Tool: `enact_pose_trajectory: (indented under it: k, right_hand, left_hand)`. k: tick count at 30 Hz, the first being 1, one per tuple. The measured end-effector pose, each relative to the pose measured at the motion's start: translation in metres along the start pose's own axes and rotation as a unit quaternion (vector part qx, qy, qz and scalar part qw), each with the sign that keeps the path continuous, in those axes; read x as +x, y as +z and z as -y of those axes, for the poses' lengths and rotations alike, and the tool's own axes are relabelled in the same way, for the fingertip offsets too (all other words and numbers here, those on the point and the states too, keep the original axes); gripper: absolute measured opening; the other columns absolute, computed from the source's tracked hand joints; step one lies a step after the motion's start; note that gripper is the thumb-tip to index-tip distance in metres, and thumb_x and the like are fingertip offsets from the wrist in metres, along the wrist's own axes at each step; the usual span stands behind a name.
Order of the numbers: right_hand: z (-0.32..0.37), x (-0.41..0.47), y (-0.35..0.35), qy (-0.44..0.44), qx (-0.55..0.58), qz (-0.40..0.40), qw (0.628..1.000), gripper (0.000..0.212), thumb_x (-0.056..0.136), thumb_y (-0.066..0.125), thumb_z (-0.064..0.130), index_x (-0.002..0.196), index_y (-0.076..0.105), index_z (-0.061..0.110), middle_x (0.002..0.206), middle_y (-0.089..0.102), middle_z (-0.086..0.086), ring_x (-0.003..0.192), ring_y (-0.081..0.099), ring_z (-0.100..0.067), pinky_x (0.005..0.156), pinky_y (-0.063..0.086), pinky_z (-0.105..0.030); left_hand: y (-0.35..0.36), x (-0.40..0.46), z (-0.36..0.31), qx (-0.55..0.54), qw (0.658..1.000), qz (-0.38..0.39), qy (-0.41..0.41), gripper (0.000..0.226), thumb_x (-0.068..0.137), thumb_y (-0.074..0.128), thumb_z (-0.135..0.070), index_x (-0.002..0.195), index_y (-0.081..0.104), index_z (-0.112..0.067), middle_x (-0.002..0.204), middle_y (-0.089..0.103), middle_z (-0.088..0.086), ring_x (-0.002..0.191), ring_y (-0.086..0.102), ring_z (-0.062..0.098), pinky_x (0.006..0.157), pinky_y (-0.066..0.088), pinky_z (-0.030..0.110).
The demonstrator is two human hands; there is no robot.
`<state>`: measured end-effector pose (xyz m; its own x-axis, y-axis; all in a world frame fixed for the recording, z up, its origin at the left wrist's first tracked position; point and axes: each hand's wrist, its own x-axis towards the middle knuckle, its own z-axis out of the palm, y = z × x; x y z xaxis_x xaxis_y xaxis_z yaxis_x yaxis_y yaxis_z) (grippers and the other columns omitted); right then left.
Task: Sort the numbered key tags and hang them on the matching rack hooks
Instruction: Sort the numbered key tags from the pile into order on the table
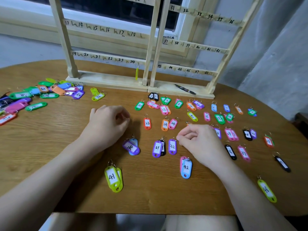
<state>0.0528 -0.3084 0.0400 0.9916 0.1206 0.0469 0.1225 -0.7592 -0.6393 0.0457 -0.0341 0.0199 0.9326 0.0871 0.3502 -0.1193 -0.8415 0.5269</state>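
Observation:
Two wooden racks (pixel 150 47) with numbered hooks stand at the back of the table. One yellow-green tag (pixel 136 73) hangs near hook 24. Sorted tags lie in rows on the right, among them orange 23 (pixel 147 123), purple 31 (pixel 156 148), purple 32 (pixel 172 146), blue 42 (pixel 186 168) and green 41 (pixel 112 178). An unsorted heap of tags (pixel 41 94) lies at the left. My right hand (pixel 200 142) pinches with thumb and forefinger at the ring of the purple 32 tag. My left hand (pixel 106 124) rests on the table left of tag 23, fingers loosely curled, nothing in it.
A black marker pen (pixel 185 89) lies on the right rack's base. The round wooden table (pixel 58 147) ends close to my body at the front edge. A wall and a window sill stand behind the racks. Two green tags (pixel 97 95) lie apart from the heap.

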Motion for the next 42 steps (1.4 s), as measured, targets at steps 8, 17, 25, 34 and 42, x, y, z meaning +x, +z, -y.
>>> enact_pose_trajectory:
  k: [8, 17, 25, 34, 42]
  right_hand:
    - [0.042, 0.032, 0.028, -0.099, 0.055, -0.012, 0.993, 0.007, 0.088, 0.073, 0.020, 0.082, 0.075, 0.023, 0.074, 0.070, 0.008, 0.057, 0.056, 0.000, 0.058, 0.050, -0.018]
    - [0.098, 0.102, 0.092, -0.191, 0.026, 0.082, 0.978, 0.003, 0.089, 0.071, 0.021, 0.090, 0.074, 0.020, 0.074, 0.065, 0.013, 0.056, 0.053, 0.002, 0.057, 0.042, -0.013]
    - [0.138, 0.159, 0.141, -0.242, -0.057, 0.129, 0.960, 0.022, 0.096, 0.062, 0.023, 0.117, 0.070, 0.020, 0.085, 0.059, 0.011, 0.073, 0.050, -0.004, 0.065, 0.037, -0.021]
    - [0.152, 0.195, 0.177, -0.169, -0.058, 0.049, 0.983, 0.020, 0.094, 0.064, 0.037, 0.109, 0.073, 0.027, 0.077, 0.059, 0.012, 0.085, 0.061, -0.017, 0.070, 0.048, -0.030]
    - [0.142, 0.194, 0.185, -0.172, 0.037, -0.008, 0.984, 0.014, 0.094, 0.062, 0.025, 0.083, 0.071, 0.023, 0.070, 0.063, 0.009, 0.071, 0.058, -0.009, 0.064, 0.049, -0.031]
  left_hand:
    - [-0.019, 0.007, 0.028, 0.004, 0.999, -0.002, -0.031, 0.005, 0.091, 0.067, -0.032, 0.088, 0.066, -0.035, 0.082, 0.062, -0.016, 0.094, 0.063, 0.020, 0.095, 0.047, 0.050]
    - [-0.026, 0.030, 0.098, 0.059, 0.982, -0.099, -0.149, 0.013, 0.086, 0.068, -0.024, 0.097, 0.074, -0.019, 0.104, 0.061, 0.013, 0.106, 0.056, 0.039, 0.089, 0.046, 0.043]
    - [-0.028, 0.068, 0.135, 0.088, 0.981, -0.127, -0.121, 0.011, 0.085, 0.067, -0.017, 0.094, 0.073, -0.013, 0.095, 0.063, 0.016, 0.094, 0.055, 0.040, 0.084, 0.047, 0.045]
    - [-0.020, 0.104, 0.156, 0.137, 0.986, -0.080, -0.041, 0.029, 0.095, 0.060, -0.038, 0.123, 0.068, -0.040, 0.124, 0.056, 0.001, 0.111, 0.043, 0.032, 0.095, 0.033, 0.045]
    - [-0.021, 0.103, 0.157, 0.148, 0.988, -0.038, 0.005, 0.034, 0.097, 0.057, -0.047, 0.131, 0.061, -0.050, 0.129, 0.050, -0.003, 0.120, 0.038, 0.026, 0.097, 0.028, 0.044]
